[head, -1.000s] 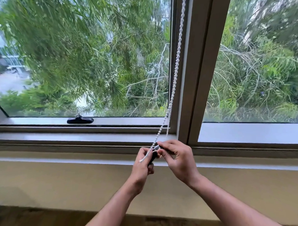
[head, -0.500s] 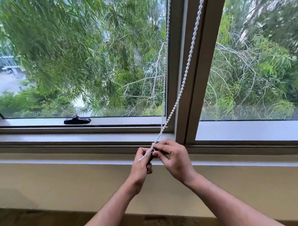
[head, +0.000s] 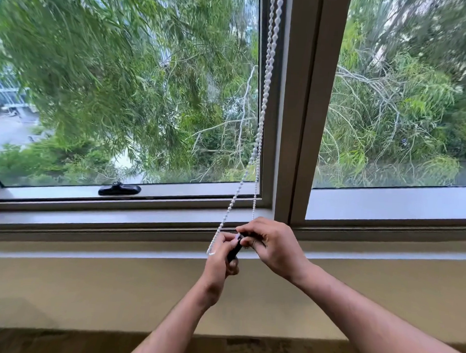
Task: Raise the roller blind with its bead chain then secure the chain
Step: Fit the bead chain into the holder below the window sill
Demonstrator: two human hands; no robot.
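A white bead chain (head: 265, 92) hangs from above the frame along the left edge of the window's centre post, its two strands parting near the sill. My left hand (head: 221, 258) is closed around a small black clip (head: 234, 249) and the chain's lower loop. My right hand (head: 273, 247) pinches the chain at the top of that clip, fingertip to fingertip with the left hand. The roller blind itself is out of view; both panes are uncovered.
The grey centre post (head: 299, 107) splits the window into two panes. A black window latch (head: 119, 189) sits on the left sash's lower rail. The sill (head: 91, 221) runs under both panes, above a beige wall (head: 88, 290).
The chain's upper part swung from a rightward slant back to nearly vertical. Both hands stay together at the clip near the sill, barely shifted.
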